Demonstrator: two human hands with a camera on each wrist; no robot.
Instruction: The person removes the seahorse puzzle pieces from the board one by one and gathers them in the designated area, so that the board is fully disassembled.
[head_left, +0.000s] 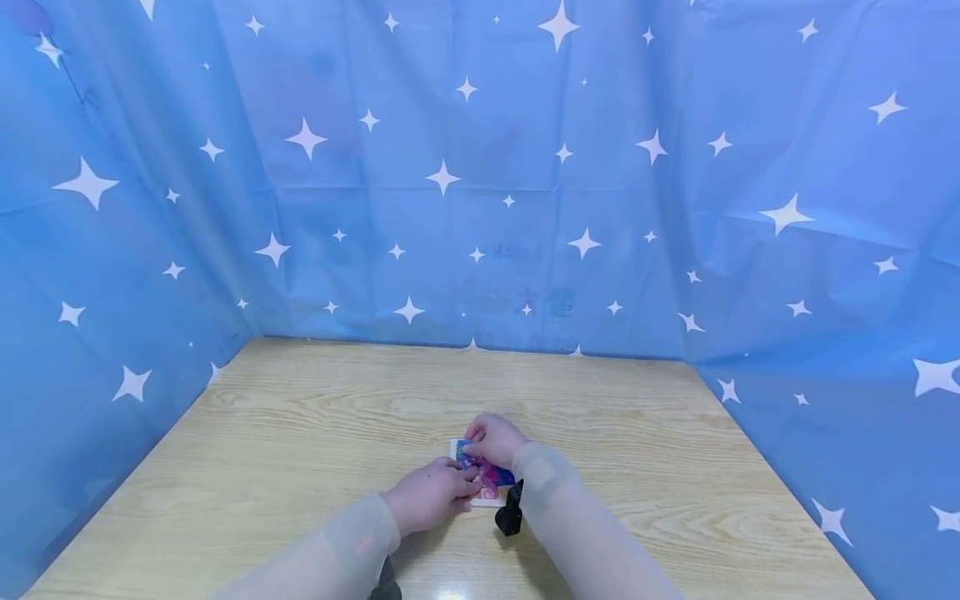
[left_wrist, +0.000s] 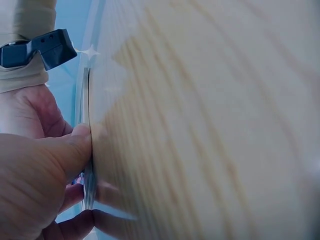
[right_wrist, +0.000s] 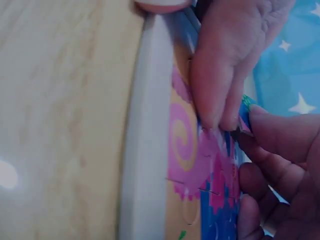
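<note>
A small jigsaw puzzle [head_left: 492, 476] in a white-edged tray [right_wrist: 147, 130] lies on the table. Its picture shows a pink swirled shape over blue and tan. My left hand [head_left: 431, 497] grips the tray's left side, and two of its fingers reach onto the puzzle face. In the left wrist view, the left hand [left_wrist: 35, 170] has a digit against the tray's thin edge [left_wrist: 87, 105]. My right hand [head_left: 497, 439] is over the far part of the puzzle. Its thumb and forefinger pinch a small dark puzzle piece [right_wrist: 238, 133], close to the left fingertips; the piece is mostly hidden.
The wood-grain table [head_left: 315, 417] extends around the tray on all sides. A blue curtain [head_left: 480, 217] with white stars hangs behind the table and along both sides. Black wrist-camera mounts [head_left: 510, 510] sit under the sleeves, close to the tabletop.
</note>
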